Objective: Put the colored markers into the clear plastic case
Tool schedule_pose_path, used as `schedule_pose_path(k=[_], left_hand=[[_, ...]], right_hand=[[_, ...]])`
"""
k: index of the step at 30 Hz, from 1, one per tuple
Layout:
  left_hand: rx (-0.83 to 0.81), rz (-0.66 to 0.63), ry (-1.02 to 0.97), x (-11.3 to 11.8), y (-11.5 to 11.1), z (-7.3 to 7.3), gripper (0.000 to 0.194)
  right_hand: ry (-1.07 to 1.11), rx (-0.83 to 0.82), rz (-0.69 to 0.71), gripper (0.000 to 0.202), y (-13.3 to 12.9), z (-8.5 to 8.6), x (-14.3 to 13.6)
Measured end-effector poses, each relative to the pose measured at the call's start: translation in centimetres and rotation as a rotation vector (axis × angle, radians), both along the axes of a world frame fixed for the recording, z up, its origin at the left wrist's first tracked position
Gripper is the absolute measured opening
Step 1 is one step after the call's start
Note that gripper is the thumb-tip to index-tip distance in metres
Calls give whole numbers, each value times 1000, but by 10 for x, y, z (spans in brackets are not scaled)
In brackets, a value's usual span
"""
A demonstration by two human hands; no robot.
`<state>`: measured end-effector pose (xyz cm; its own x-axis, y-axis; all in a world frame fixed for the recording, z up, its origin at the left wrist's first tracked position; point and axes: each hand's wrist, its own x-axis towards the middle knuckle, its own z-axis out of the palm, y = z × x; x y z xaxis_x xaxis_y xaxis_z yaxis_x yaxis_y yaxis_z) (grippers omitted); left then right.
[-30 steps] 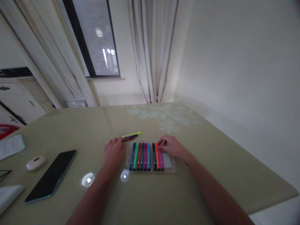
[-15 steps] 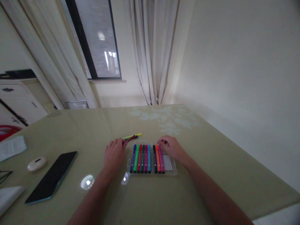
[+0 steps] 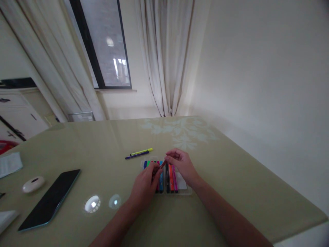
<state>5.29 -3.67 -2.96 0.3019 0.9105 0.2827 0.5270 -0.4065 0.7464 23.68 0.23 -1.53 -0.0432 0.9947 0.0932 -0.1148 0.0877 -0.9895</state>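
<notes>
My left hand (image 3: 144,181) is closed on a dark red marker (image 3: 162,164), held at a slant above the clear plastic case (image 3: 187,193). The thumb and fingers of my right hand (image 3: 183,165) pinch that marker's upper end. Below my hands, several coloured markers lie side by side in the case, partly covered by my left hand. In the right compartment are a black marker (image 3: 167,180), an orange marker (image 3: 171,180) and a magenta marker (image 3: 175,181), beside a white card (image 3: 181,181). Behind the case a yellow marker (image 3: 141,152) and a dark blue marker (image 3: 137,155) rest on the table.
On the left of the table (image 3: 102,144) lie a dark phone or tablet (image 3: 50,200), a white oval object (image 3: 33,184), a sheet of paper (image 3: 10,166) and a white object (image 3: 7,219) cut off by the frame. A wall (image 3: 262,85) runs along the right.
My left hand has brought the dark red marker right and toward me, over the case. My right hand has moved left and now grips its end. The yellow and dark blue markers stayed behind.
</notes>
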Motion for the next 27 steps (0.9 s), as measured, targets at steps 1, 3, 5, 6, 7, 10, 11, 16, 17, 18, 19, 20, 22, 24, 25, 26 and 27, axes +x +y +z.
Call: schedule_pose_path(k=[1,3,5,6,7,10,11,16,17,18,19,20,22,24,25,26,27], left_hand=[[1,1,-10,0,-1,0,21],[20,-6,18,0,-2,0,24],[77,-68,119,1,-5,-1,28],[118,-117,186,1,-6,-2,32],[161,-170,253,2,-8,-3,37],[251,-270,401,3,-11,-9,54],[260,-278,427,3,-12,-10,55],[275,-236,464,2,-12,-11,52],[278,-227,469,2,-12,-10,51],[279,-218,476,1,-12,-8,50],[278,-206,484,1,-12,-6,50],[277,-196,494,1,-12,-5,49],[277,-177,518,0,-12,-2,47],[277,-159,542,0,-12,0,45],[275,-149,554,0,-12,0,45],[273,-140,563,0,-13,0,46],[272,-135,568,0,-13,-1,46]], right_hand=[[14,-3,2,39,0,1,0],[37,4,-5,38,1,5,3],[50,37,-52,37,4,9,10],[48,61,-87,36,6,11,16],[44,84,-127,35,9,13,22],[16,94,-199,34,18,16,44],[0,67,-195,34,20,15,50],[-130,-67,-33,35,23,2,55],[-144,-82,4,34,23,-2,52],[-155,-94,38,33,23,-6,49],[-166,-105,64,33,23,-9,46],[-181,-112,85,32,23,-12,44],[-238,-100,95,30,24,-16,43],[-346,-39,79,25,25,-18,43],[-418,6,68,22,26,-17,44],[-496,52,56,20,26,-17,44],[-575,92,49,18,26,-16,44]])
